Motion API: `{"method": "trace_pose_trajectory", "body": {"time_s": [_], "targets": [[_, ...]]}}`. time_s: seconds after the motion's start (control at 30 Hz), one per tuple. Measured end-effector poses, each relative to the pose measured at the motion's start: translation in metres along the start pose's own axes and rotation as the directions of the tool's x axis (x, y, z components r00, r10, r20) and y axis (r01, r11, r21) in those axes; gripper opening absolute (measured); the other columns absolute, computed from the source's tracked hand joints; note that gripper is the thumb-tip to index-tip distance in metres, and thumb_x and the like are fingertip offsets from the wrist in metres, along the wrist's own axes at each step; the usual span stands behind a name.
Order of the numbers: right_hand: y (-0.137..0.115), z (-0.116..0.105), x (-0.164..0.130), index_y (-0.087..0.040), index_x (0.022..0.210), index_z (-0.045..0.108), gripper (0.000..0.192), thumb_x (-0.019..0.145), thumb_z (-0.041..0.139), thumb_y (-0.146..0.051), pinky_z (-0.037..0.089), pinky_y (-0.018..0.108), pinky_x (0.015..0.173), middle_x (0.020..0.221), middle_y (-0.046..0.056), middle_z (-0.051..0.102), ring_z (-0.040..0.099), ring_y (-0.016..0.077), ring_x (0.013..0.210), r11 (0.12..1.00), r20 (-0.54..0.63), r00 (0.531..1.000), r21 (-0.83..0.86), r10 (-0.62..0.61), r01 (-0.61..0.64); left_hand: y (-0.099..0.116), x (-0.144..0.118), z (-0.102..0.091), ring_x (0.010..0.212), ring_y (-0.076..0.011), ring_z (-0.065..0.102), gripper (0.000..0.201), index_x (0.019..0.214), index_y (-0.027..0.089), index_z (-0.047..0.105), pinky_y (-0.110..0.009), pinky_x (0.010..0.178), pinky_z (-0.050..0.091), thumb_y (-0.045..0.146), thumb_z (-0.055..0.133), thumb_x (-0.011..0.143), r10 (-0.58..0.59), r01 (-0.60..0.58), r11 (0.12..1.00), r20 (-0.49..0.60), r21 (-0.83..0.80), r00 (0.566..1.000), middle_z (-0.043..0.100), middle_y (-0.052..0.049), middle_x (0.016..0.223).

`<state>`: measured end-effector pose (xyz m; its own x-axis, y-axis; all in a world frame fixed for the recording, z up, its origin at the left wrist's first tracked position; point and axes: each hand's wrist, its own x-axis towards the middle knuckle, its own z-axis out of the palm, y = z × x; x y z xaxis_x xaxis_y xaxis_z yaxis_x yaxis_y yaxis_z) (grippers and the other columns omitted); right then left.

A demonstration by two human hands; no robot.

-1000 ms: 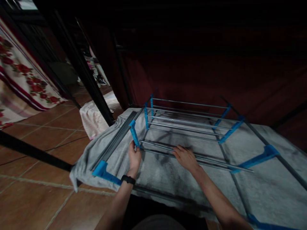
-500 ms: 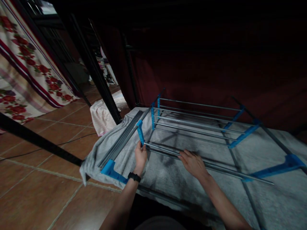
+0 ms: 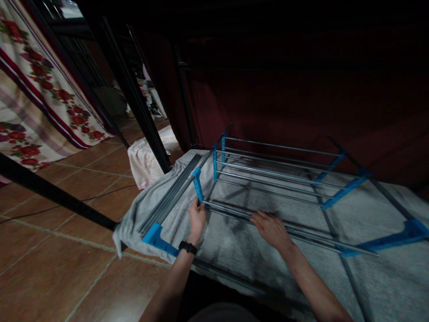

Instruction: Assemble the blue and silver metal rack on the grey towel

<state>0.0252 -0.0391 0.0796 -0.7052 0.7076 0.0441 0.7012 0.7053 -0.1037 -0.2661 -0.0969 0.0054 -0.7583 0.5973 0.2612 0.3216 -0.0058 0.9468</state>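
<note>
A partly built rack of grey metal tubes and blue plastic brackets lies on a grey blanket [image 3: 231, 250]. My left hand [image 3: 197, 219], wearing a black wristband [image 3: 187, 247], is closed at the lower end of a blue bracket [image 3: 198, 185]. A thin metal rod [image 3: 231, 209] meets that bracket at my fingertips; whether it sits in a hole I cannot tell. My right hand [image 3: 272, 229] is closed over the same rod near its middle. The rod's free right end crosses above another blue bracket [image 3: 378, 241]. A second rod runs just beneath it.
Several loose grey tubes [image 3: 170, 194] lie along the blanket's left side. Fixed rods [image 3: 275, 169] span the rack's far part. Black metal posts [image 3: 144, 112] rise at the left, beside a floral cloth [image 3: 50, 89]. A dark red cloth [image 3: 284, 103] hangs behind.
The rod's right end has shifted slightly left relative to the right-hand bracket. Both hands keep nearly the same places, and the view has turned a little.
</note>
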Motion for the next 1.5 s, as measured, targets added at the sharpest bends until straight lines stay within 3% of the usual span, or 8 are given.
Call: {"method": "trace_pose_trajectory", "body": {"time_s": [0.37,0.53,0.9,1.17,1.5], "targets": [[0.002,-0.002,0.004,-0.026,0.124,0.064,0.044,0.106,0.026,-0.039,0.047,0.030,0.082,0.117,0.007,0.069,0.068,0.0180,0.097,0.999,0.014,1.000,0.038,0.007,-0.007,0.000,-0.001,-0.002,0.097,-0.0238,0.064,0.026,0.109,0.016,0.065,-0.039,0.094,0.048,0.022,0.056,0.085,0.000,0.000,1.000,0.020,-0.012,1.000,0.071,-0.011,0.106],[0.002,-0.005,0.004,-0.026,0.125,0.064,0.042,0.105,0.029,-0.039,0.047,0.030,0.084,0.119,0.007,0.069,0.068,0.0181,0.100,0.999,0.015,1.000,0.042,-0.002,0.001,-0.004,0.000,-0.001,0.104,-0.0249,0.064,0.029,0.112,0.017,0.064,-0.040,0.098,0.047,0.023,0.058,0.084,-0.025,0.026,0.999,0.015,-0.038,1.000,0.071,-0.012,0.111],[-0.003,-0.011,0.007,-0.026,0.117,0.065,0.039,0.105,0.029,-0.037,0.046,0.031,0.082,0.117,0.006,0.070,0.068,0.0195,0.097,1.000,0.037,0.999,0.001,0.008,-0.008,0.006,-0.006,-0.003,0.095,-0.0242,0.066,0.025,0.110,0.017,0.066,-0.038,0.093,0.049,0.020,0.056,0.087,0.016,-0.014,0.998,-0.027,0.066,1.000,0.072,-0.011,0.105],[-0.002,-0.019,0.012,-0.026,0.101,0.064,0.032,0.104,0.034,-0.036,0.042,0.029,0.079,0.106,0.002,0.072,0.067,0.0191,0.097,0.997,0.081,0.997,0.081,0.005,-0.012,0.004,-0.007,0.001,0.098,-0.0244,0.067,0.024,0.108,0.018,0.067,-0.037,0.093,0.049,0.016,0.057,0.086,0.018,-0.014,0.998,-0.067,0.067,0.998,0.073,-0.011,0.105],[0.007,-0.012,0.022,-0.025,0.092,0.067,0.035,0.103,0.036,-0.039,0.039,0.026,0.074,0.093,0.002,0.073,0.066,0.0162,0.090,0.964,0.178,0.984,0.258,0.017,-0.063,0.000,-0.008,0.004,0.098,-0.0250,0.066,0.027,0.112,0.016,0.066,-0.039,0.094,0.048,0.020,0.055,0.087,0.004,0.001,0.998,-0.077,0.068,0.997,0.072,-0.012,0.107]]}}
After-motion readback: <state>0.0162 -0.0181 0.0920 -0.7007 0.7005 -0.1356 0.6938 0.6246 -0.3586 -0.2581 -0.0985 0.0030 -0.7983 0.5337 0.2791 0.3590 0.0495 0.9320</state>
